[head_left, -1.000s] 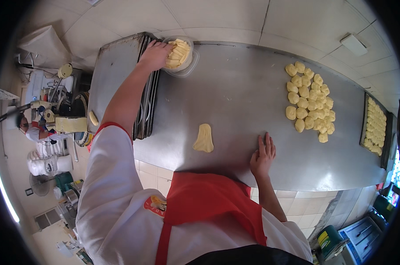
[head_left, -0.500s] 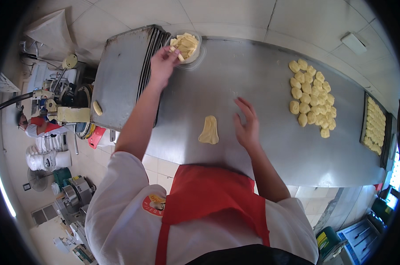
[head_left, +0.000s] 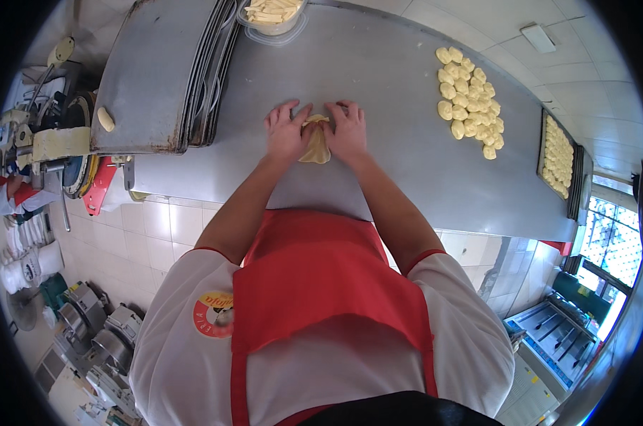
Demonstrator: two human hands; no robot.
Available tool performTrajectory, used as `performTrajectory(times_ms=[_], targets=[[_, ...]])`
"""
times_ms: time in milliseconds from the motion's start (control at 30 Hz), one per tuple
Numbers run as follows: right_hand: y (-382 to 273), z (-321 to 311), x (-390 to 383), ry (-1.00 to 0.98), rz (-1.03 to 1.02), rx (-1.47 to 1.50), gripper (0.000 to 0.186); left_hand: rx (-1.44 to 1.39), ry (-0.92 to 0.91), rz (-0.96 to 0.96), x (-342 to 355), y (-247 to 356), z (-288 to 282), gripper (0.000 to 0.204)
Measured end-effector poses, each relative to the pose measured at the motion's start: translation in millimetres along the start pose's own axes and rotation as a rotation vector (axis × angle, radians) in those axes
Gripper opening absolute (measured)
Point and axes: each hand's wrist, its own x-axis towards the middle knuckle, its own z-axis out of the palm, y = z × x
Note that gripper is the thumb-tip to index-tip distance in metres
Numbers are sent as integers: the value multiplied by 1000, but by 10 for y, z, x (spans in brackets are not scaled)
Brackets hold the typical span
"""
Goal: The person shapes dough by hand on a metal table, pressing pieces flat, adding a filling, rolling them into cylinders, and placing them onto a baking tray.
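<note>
A flattened, elongated piece of dough (head_left: 315, 148) lies on the steel table in front of me, its narrow end pointing away. My left hand (head_left: 287, 132) grips the left side of its far end, thumb against the dough. On the right side of that end, my right hand (head_left: 347, 132) does the same with bent fingers. Between the fingertips a pale strip crosses the dough's far end; whether it is a stick or a folded dough edge I cannot tell. A tub of pale yellow sticks (head_left: 272, 11) stands at the far left of the table.
Stacked metal trays (head_left: 153, 78) stand on the left, with one small dough piece (head_left: 106, 119) on top. Several round dough balls (head_left: 470, 99) lie grouped at the far right. Beyond them, a filled tray (head_left: 557, 155) sits at the table's right end. A machine (head_left: 62, 145) is further left.
My left hand has come from the tub to the dough with the pale stick it held. My right hand has moved in from the right onto the dough. The whole view has shifted.
</note>
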Motion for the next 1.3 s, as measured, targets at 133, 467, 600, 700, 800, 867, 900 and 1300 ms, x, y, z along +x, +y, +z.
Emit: performTrajectory(times_ms=[133,467,600,700,800,867,900,1300], targets=[[124,7,-223,-81,-251,-71,37,-94,-369,89,-82,-267,-75,30],[149,-122,-391,-159,-225,-118,39,-67,-660,179,14,-292,-302,39],[99,10,-345,-35,-242,-147,36,16,-384,208,-135,-340,-164,41],[156,-77,-545,-192,-200,-156,37,30,-638,268,-247,-394,-320,42],[102,-48,-465,-151,-149,-91,38,-57,-687,187,-133,-348,-292,47],[83,15,-457,-86,-160,-98,38,-13,-485,228,-208,-403,-214,47],[97,13,-464,-79,-169,-132,38,1,-388,256,-184,-367,-211,48],[61,-74,-689,-225,-127,-179,34,50,-708,337,-234,-411,-371,48]])
